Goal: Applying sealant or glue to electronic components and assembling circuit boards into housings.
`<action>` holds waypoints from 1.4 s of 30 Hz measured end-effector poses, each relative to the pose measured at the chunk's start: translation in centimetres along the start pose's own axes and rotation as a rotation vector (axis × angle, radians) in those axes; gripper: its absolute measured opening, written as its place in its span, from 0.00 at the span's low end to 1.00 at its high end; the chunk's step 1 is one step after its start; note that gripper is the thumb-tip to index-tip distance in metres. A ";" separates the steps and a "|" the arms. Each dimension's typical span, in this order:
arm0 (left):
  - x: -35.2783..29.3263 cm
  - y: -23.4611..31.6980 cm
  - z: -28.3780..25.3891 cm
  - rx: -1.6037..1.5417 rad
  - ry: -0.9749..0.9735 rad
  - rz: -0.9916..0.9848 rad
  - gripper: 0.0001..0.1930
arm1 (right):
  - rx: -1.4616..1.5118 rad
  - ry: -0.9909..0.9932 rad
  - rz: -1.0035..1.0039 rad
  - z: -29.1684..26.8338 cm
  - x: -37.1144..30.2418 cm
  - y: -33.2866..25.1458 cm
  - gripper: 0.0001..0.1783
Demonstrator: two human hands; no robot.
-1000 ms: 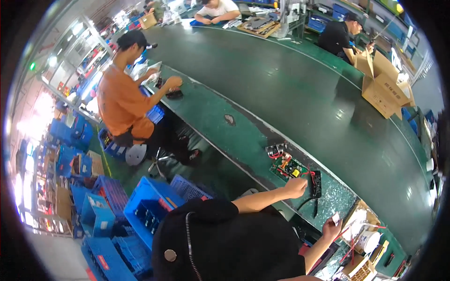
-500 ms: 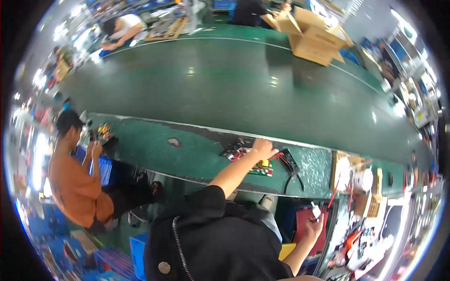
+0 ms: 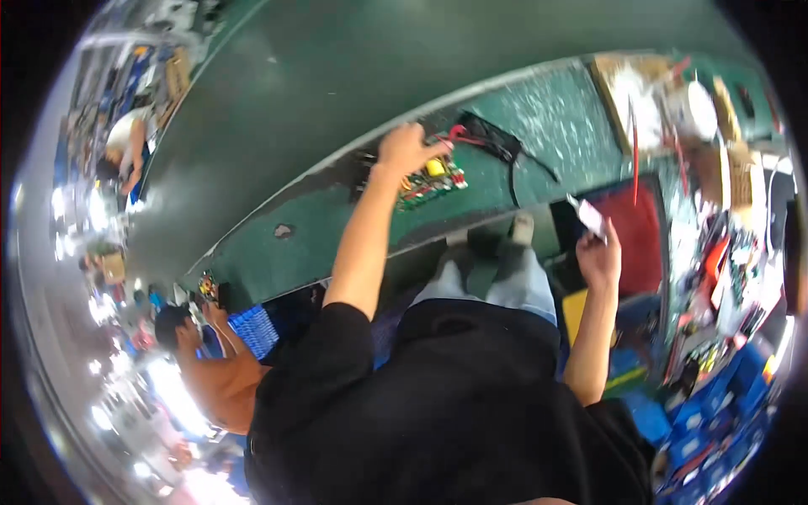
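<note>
The right hand [image 3: 599, 257] pinches a small white piece [image 3: 592, 219] by its lower end, leaving the slim tip free, right of the circuit board [image 3: 432, 192] and nearer the body. The left hand [image 3: 410, 151] lies over the board's far side, perhaps steadying it; whether it grasps anything, I cannot tell. The board rests on the green bench [image 3: 316, 219]; right of it, a black part [image 3: 488, 136] lies by red wires [image 3: 459, 132], probably to stay reachable.

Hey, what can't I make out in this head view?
Head view:
What the left hand touches on the circuit board: hidden by the hand's back.
White item in the right hand: too blurred to identify.
Piece near the co-worker's hands: too small.
Part of the green belt: cut off by upper edge.
</note>
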State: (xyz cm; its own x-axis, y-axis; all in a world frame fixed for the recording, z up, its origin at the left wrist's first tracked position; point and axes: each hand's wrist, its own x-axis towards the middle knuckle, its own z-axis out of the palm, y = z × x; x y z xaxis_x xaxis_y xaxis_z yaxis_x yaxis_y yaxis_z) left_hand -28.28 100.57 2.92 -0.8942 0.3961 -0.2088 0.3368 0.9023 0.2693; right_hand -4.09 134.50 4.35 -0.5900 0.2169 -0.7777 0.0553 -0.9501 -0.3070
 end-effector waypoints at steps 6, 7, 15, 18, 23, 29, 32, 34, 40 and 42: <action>0.1 1.3 2.2 0.169 -0.041 -0.020 0.36 | -0.438 0.019 -0.174 -0.3 2.6 1.6 0.09; -0.1 2.0 1.6 0.242 -0.019 -0.001 0.37 | -0.337 -0.011 -0.177 -1.2 2.9 1.6 0.11; 1.7 5.1 0.7 0.313 -0.102 -0.192 0.33 | -0.213 -0.162 -0.071 -0.4 2.9 6.1 0.13; 1.9 4.7 1.3 0.344 0.017 -0.165 0.32 | -0.244 -0.160 -0.066 0.6 3.9 7.8 0.13; 0.4 2.6 1.9 0.290 0.038 -0.391 0.36 | -0.262 -0.214 -0.132 2.2 3.9 10.5 0.11; -1.3 1.8 2.4 0.254 0.072 -0.511 0.39 | -0.364 -0.169 -0.154 2.9 3.8 13.2 0.14; -2.1 1.5 2.1 0.247 0.010 -0.449 0.38 | -0.332 -0.195 -0.131 2.7 3.7 14.7 0.14; -2.6 1.0 0.9 0.104 -0.082 -0.428 0.38 | -0.214 -0.209 -0.066 3.0 3.4 15.6 0.10; -7.4 -0.9 1.5 -0.319 -0.129 -0.370 0.32 | -0.336 -0.209 -0.010 1.7 3.1 16.7 0.09; -8.5 -2.5 3.2 -0.316 -0.033 -0.265 0.33 | -0.350 -0.224 -0.035 1.3 3.1 16.9 0.10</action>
State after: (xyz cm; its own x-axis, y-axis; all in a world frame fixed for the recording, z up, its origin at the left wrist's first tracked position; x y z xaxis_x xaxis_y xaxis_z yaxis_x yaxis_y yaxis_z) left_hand -20.54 95.46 0.98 -0.9261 0.1673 -0.3382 -0.0153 0.8788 0.4769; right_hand -6.04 118.77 -2.50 -0.7549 0.1564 -0.6369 0.2801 -0.8012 -0.5288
